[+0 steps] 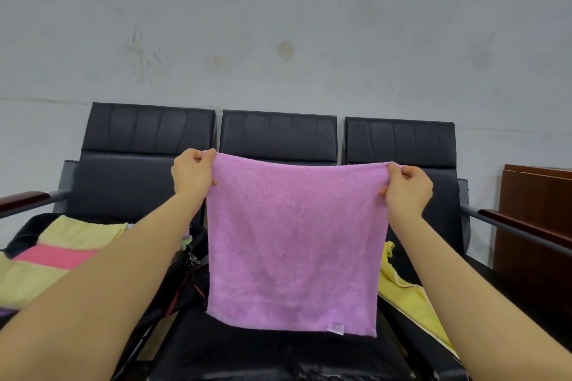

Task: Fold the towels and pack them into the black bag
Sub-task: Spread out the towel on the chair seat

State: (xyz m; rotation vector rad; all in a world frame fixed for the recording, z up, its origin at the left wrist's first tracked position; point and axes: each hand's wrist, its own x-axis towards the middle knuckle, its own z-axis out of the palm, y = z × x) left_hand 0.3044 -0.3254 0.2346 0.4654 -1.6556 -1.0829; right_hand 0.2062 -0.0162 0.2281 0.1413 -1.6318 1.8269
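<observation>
A person's left hand (192,175) and right hand (406,188) each pinch a top corner of a purple towel (294,244), letting it hang flat below for folding, the black bag (185,275) lower left

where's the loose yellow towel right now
In the head view, the yellow towel lies on the right-hand seat of the black bench, partly hidden behind the purple towel and the right forearm.
</observation>
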